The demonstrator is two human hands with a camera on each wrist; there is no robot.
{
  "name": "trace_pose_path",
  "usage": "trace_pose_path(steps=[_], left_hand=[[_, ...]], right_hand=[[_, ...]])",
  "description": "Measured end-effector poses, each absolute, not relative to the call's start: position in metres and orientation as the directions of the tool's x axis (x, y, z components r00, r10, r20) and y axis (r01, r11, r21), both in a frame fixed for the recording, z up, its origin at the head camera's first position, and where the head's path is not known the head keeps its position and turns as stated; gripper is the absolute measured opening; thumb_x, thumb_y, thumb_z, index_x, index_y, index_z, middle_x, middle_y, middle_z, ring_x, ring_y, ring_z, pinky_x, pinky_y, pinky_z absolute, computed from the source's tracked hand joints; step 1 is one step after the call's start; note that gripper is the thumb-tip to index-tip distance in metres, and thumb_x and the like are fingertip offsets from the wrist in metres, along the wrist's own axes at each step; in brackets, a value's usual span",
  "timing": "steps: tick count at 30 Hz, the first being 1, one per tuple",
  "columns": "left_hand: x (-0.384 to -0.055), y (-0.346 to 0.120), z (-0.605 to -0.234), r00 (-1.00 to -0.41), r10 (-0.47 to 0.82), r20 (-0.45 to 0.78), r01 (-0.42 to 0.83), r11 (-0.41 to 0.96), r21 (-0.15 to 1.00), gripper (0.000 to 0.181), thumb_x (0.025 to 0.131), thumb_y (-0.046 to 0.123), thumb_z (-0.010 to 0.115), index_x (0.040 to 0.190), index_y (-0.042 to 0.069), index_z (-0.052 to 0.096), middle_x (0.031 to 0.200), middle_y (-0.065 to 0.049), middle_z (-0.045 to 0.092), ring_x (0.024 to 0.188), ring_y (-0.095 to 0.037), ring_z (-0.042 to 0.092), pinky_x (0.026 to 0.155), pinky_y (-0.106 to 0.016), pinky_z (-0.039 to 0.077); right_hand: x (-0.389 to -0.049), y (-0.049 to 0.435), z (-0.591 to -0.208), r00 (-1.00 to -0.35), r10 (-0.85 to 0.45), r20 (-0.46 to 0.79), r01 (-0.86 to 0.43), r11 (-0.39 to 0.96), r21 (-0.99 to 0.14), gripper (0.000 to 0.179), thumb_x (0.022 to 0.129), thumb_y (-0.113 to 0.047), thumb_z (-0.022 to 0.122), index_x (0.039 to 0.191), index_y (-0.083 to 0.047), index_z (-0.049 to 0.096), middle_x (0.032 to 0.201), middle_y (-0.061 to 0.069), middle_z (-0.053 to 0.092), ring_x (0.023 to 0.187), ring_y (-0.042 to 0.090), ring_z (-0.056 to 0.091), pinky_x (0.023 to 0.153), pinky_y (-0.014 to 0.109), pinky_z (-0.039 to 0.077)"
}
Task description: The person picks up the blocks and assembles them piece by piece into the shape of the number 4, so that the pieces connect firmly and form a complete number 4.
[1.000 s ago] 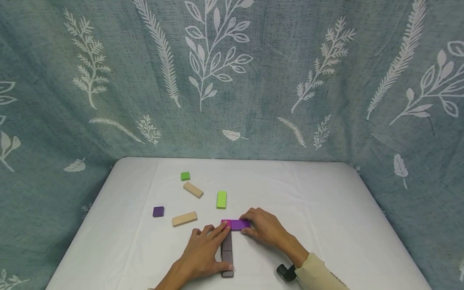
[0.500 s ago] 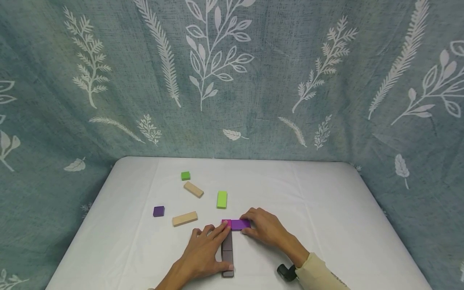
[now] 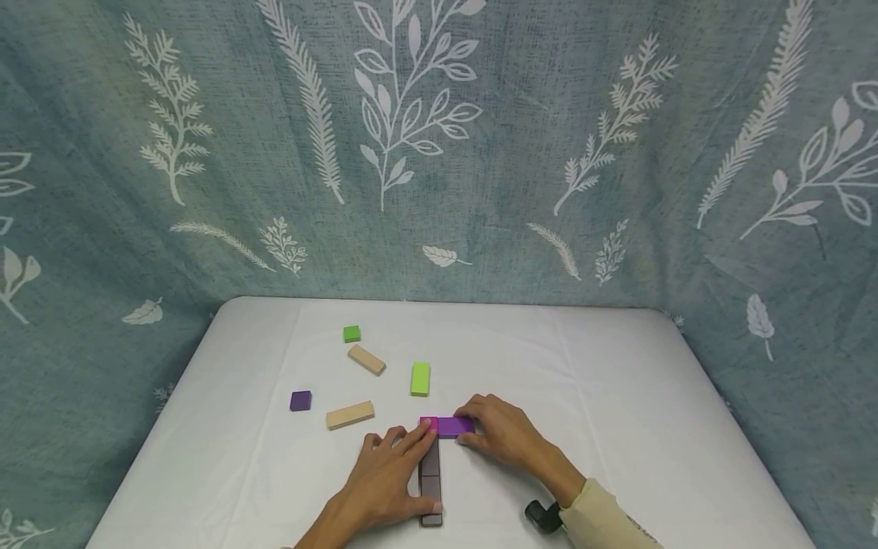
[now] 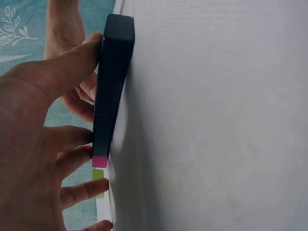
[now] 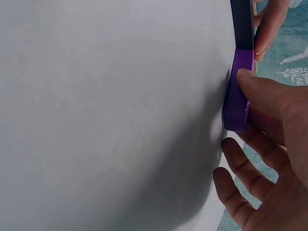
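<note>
Two dark grey-brown blocks (image 3: 430, 460) lie end to end in a row running away from the person. A pink block (image 4: 99, 161) caps the far end. My left hand (image 3: 384, 480) spans the row, its thumb on the near block and a fingertip on the pink one, fingers spread. A purple block (image 3: 449, 427) lies crosswise against the right side of the pink block, making a corner. Thumb and fingers of my right hand (image 3: 504, 432) pinch its right end; in the right wrist view the thumb (image 5: 257, 89) rests on its side.
Left of the row, two plain wooden blocks (image 3: 350, 415) and a dark purple block (image 3: 300, 401) lie on the white table (image 3: 617, 396). A lime block (image 3: 421, 379) and a small green block (image 3: 351, 333) are farther back. A black device (image 3: 542, 517) sits at the right wrist.
</note>
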State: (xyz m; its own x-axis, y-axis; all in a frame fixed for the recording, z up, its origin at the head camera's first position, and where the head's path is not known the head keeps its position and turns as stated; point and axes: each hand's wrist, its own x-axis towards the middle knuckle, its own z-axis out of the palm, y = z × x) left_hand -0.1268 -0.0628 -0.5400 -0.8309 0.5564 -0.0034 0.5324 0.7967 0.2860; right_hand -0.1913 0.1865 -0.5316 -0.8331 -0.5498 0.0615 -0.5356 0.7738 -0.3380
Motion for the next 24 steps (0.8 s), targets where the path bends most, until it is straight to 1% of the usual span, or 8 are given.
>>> trace_pose_path(steps=[8, 15, 19, 24], left_hand=[[-0.127, -0.063, -0.541, -0.833, 0.554, 0.000, 0.529, 0.795, 0.298, 0.102, 0.080, 0.078, 0.063, 0.158, 0.017, 0.037, 0.163, 0.001, 0.033, 0.135, -0.029, 0.043, 0.098, -0.054, 0.036], [-0.127, -0.064, -0.540, -0.831, 0.556, 0.005, 0.529, 0.788, 0.315, 0.102, 0.079, 0.077, 0.064, 0.158, 0.017, 0.038, 0.163, 0.001, 0.034, 0.136, -0.030, 0.043, 0.098, -0.056, 0.035], [-0.127, -0.064, -0.540, -0.830, 0.558, 0.002, 0.531, 0.789, 0.308, 0.102, 0.079, 0.078, 0.064, 0.158, 0.018, 0.038, 0.163, 0.001, 0.034, 0.136, -0.030, 0.043, 0.098, -0.057, 0.035], [-0.127, -0.064, -0.541, -0.831, 0.556, -0.003, 0.528, 0.790, 0.313, 0.101, 0.079, 0.078, 0.064, 0.157, 0.018, 0.039, 0.163, 0.002, 0.034, 0.136, -0.030, 0.043, 0.098, -0.057, 0.035]], right_hand=[[-0.195, 0.186, -0.529, -0.820, -0.570, 0.044, -0.551, 0.767, -0.329, 0.038, 0.086, -0.038, 0.081, 0.116, -0.015, 0.074, 0.109, -0.007, 0.068, 0.097, 0.011, 0.061, 0.083, 0.036, 0.053], [-0.202, 0.190, -0.522, -0.806, -0.591, 0.017, -0.559, 0.753, -0.346, 0.043, 0.086, -0.039, 0.081, 0.119, -0.013, 0.073, 0.106, -0.006, 0.067, 0.092, 0.008, 0.059, 0.079, 0.034, 0.053], [-0.209, 0.191, -0.516, -0.817, -0.577, 0.009, -0.538, 0.757, -0.370, 0.046, 0.086, -0.040, 0.080, 0.122, -0.012, 0.071, 0.110, -0.003, 0.068, 0.097, 0.012, 0.062, 0.082, 0.037, 0.054], [-0.220, 0.190, -0.509, -0.834, -0.552, -0.008, -0.497, 0.756, -0.426, 0.054, 0.086, -0.046, 0.079, 0.126, -0.011, 0.068, 0.116, 0.000, 0.068, 0.105, 0.019, 0.064, 0.086, 0.043, 0.054]])
